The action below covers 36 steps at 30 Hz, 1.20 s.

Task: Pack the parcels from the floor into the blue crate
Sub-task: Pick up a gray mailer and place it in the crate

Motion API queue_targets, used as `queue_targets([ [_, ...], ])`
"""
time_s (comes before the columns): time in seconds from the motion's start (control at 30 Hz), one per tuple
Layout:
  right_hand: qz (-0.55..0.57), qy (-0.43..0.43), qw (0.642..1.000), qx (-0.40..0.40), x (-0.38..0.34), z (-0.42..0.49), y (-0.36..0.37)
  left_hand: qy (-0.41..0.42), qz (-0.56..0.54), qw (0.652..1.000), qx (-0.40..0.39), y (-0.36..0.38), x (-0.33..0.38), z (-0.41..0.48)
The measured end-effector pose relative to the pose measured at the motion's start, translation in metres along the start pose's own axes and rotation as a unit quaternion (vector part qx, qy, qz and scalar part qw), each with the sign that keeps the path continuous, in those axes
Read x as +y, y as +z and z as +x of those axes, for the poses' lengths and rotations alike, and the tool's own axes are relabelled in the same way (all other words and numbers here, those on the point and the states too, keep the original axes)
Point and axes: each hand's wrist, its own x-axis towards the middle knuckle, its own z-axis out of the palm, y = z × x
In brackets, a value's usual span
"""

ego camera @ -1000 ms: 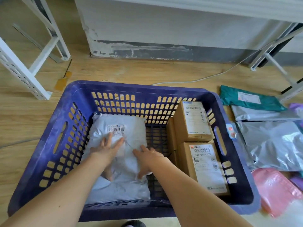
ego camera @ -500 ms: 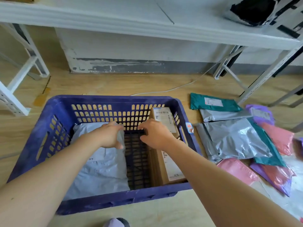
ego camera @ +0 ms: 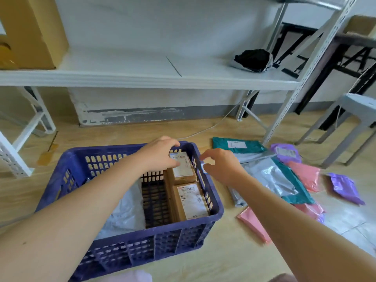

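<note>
Head view looks down on the blue crate [ego camera: 162, 241], which stands on the floor [ego camera: 213, 261] and is partly filled. A far box [ego camera: 183, 169] and a near box [ego camera: 191, 200] stand along its right wall, and a grey bag [ego camera: 126, 212] lies at its left side, with a bare strip of bottom between.

Both hands carry nothing. The left hand [ego camera: 160, 153] hovers over the far right corner of the crate with fingers loosely curled. I cannot tell if the thumb touches the far box. The right hand [ego camera: 221, 165] is just outside the right wall, fingers half curled and apart.

I judge the step in hand to be the reach for another parcel. Nearest is the silver bag [ego camera: 270, 178], right of the crate, with a green bag [ego camera: 238, 145], a pink bag [ego camera: 305, 174] and a purple bag [ego camera: 343, 188] around it. The next move calls for a grip on its edge and a lift over the wall.

The left forearm hides part of the grey bag. The labels are too small to read. The bags overlap, so I cannot count them.
</note>
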Motion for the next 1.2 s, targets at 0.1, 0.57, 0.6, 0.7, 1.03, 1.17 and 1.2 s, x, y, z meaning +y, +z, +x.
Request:
queue_targets([
  [0.1,0.007,0.024,0.999,0.029,0.012,-0.022,-0.024,0.032,0.005,0.999,0.008,-0.008,0.029,-0.009],
  [0.57,0.0,0.107,0.985,0.134,0.09,-0.096,-0.094,0.134,0.034,0.99,0.037,0.022,0.146,-0.013],
  [0.6,0.002,0.114,0.984,0.14,0.099,-0.098,-0.096,0.142,0.037,0.988,0.043,0.028,0.153,-0.009],
  [0.7,0.007,0.133,0.979,0.154,0.126,-0.099,-0.099,0.169,0.055,0.983,0.048,0.049,0.167,0.007],
  [1.03,0.054,0.222,0.963,0.143,0.231,-0.078,-0.057,0.189,0.089,0.977,-0.038,0.143,0.181,0.084],
  [1.17,0.047,0.239,0.961,0.133,0.271,-0.058,-0.023,0.184,0.084,0.977,-0.07,0.185,0.179,0.122],
  [1.2,0.048,0.242,0.961,0.127,0.28,-0.052,-0.013,0.18,0.083,0.977,-0.077,0.194,0.178,0.131],
])
